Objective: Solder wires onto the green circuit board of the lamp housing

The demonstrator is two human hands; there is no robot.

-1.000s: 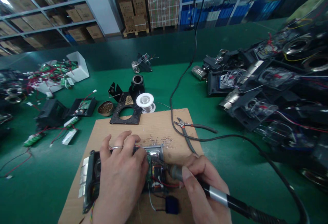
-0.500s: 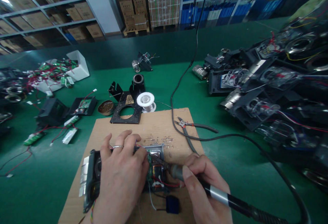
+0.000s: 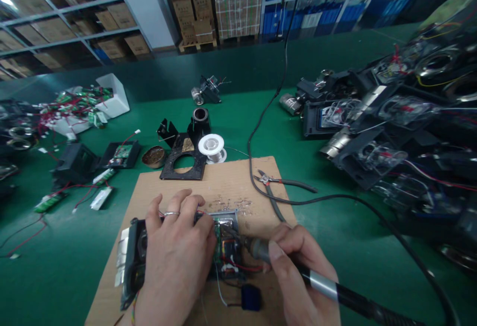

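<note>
Through the head camera I see only a slight change from half a second ago: my right hand (image 3: 303,276) and the soldering iron (image 3: 324,286) sit a touch farther to the right, and the iron's power cord (image 3: 402,246) has swung a little outward at the lower right. The fingers of that hand are wrapped around the grip, the tip angled into the open device housing (image 3: 130,266). My left hand (image 3: 179,256) matches the earlier frame, arched over the housing with fingers bent and parted; its fingertips are partly hidden, so I can't tell whether it grips or only presses. The housing lies on a cardboard sheet (image 3: 156,192), right under my hands, with a green circuit board (image 3: 217,251) and wires in it. Thin leads run out to a small dark-blue block (image 3: 251,297).

As for containers, a white box (image 3: 121,100) at the left is heaped with green wired cells (image 3: 87,100), and a small round dish (image 3: 153,166) holds brown material.

Cutting pliers (image 3: 298,185) rest at the cardboard's right edge; a solder spool (image 3: 211,143) stands beside a black stand (image 3: 167,173). The green bench (image 3: 238,110) carries a pile of dark housings (image 3: 365,162) at the right. Beyond are shelving (image 3: 100,36) and stacked cartons (image 3: 203,8).
</note>
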